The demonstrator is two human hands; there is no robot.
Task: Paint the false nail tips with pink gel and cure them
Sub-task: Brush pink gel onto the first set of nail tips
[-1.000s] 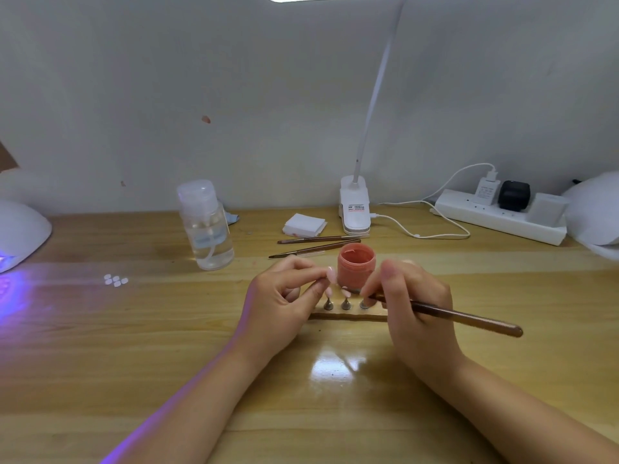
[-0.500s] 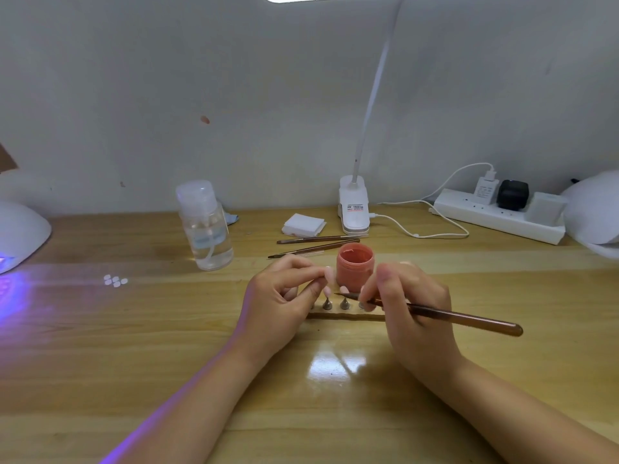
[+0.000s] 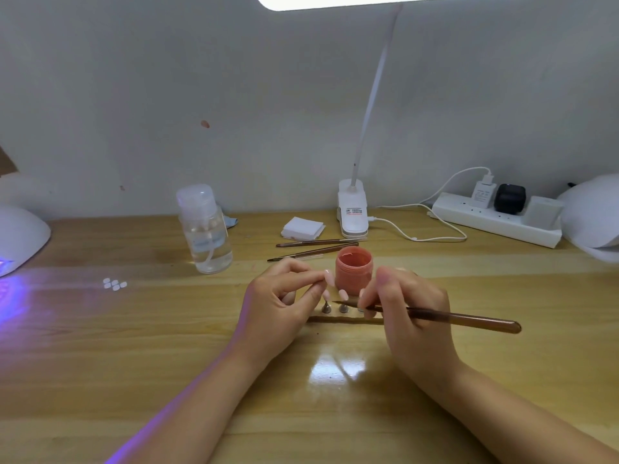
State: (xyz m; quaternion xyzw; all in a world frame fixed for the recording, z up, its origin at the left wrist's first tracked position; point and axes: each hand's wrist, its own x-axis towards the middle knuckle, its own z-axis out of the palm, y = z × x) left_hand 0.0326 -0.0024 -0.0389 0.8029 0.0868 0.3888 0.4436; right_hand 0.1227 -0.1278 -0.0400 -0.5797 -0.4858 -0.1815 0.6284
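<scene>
- Wooden desk [image 3: 100, 346] against a pale wall, glowing purple at its left edge beside the curing lamp [image 3: 20, 239].
- Left hand [image 3: 278, 306]: fingers curling, thumb and forefinger pinching at the left end of the tip stand [image 3: 345, 319]; pose staying as it was half a second ago.
- Right hand [image 3: 412, 316]: gripping the brush [image 3: 462, 319], handle pointing right. Bristle end now lying lower, over the middle tip [image 3: 343, 294], having drawn away from the jar [image 3: 353, 271].
- Jar of pink gel standing open just behind the stand, unmoved.
- Tips sitting upright on small pegs along the stand, between both hands.
- Bottle [image 3: 206, 229], two spare brushes [image 3: 315, 247], wipes [image 3: 303, 227], clip lamp [image 3: 353, 212] and power strip [image 3: 495, 219] sitting behind.
</scene>
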